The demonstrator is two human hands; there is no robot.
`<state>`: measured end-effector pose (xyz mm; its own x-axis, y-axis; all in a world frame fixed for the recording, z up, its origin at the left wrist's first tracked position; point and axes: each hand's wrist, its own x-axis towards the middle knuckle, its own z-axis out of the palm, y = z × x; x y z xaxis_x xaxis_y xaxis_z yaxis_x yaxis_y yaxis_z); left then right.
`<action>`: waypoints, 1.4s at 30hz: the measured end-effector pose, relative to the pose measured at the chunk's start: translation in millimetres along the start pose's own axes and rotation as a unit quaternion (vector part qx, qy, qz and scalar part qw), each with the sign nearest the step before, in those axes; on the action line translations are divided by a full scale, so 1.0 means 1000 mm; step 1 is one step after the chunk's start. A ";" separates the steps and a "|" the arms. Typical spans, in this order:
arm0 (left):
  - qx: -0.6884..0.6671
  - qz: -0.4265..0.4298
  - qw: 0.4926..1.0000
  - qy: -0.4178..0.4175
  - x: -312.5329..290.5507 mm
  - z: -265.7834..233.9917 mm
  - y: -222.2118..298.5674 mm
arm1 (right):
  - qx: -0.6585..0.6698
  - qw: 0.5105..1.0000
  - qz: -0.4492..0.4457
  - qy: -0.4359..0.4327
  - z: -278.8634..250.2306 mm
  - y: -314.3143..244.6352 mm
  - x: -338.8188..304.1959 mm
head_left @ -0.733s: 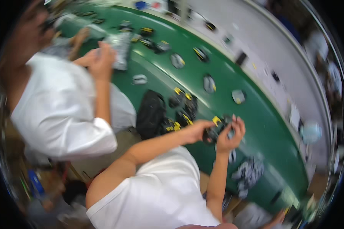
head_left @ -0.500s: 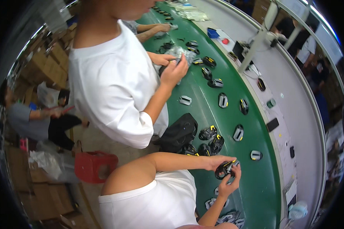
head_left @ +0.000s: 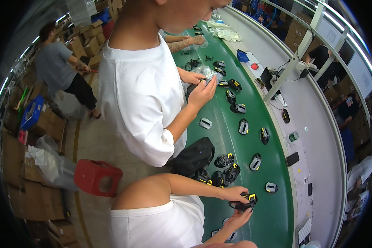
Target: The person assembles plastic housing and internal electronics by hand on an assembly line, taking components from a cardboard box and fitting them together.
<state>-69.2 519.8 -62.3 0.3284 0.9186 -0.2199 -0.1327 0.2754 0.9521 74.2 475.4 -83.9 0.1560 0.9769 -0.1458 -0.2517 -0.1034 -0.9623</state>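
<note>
My left hand [head_left: 234, 193] is closed round one side of a black oval housing with a yellow U-shaped piece [head_left: 249, 200]. From below, my right hand [head_left: 238, 219] grips the same housing, some fingers hidden under it. Just beyond my left forearm, several similar black and yellow housings [head_left: 224, 160] are grouped on the green table [head_left: 273, 215]. A grey oval plate with black and yellow ends [head_left: 271, 187] lies right of my hands. More grey parts [head_left: 231, 235] lie beside my right forearm, partly covered by it.
A co-worker in a white T-shirt [head_left: 140, 95] stands to my left, holding a dark part. A black bag [head_left: 194, 155] lies between us. Further parts [head_left: 244, 126] are scattered along the table. A phone [head_left: 292, 159] rests on the ledge; a red stool [head_left: 97, 177] stands behind.
The view has shifted. The housing in my hands has turned, its yellow piece now facing up, and my right hand has moved beneath it. A person in the background has moved.
</note>
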 end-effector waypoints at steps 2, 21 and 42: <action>0.010 0.000 1.000 -0.013 -0.001 -0.002 0.002 | 0.161 0.985 0.050 -0.033 -0.004 -0.006 0.004; -0.040 -0.070 0.997 0.008 -0.005 0.000 0.003 | 0.010 0.991 -0.081 0.103 -0.050 -0.040 0.010; -0.099 -0.003 0.994 -0.051 -0.031 -0.030 0.076 | -0.077 0.989 -0.118 0.035 0.062 -0.081 0.000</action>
<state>-117.3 520.6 10.8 0.4212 0.8861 -0.1932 -0.3082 0.3402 0.8884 35.1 495.3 8.9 0.2610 0.9623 0.0764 -0.0522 0.0931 -0.9943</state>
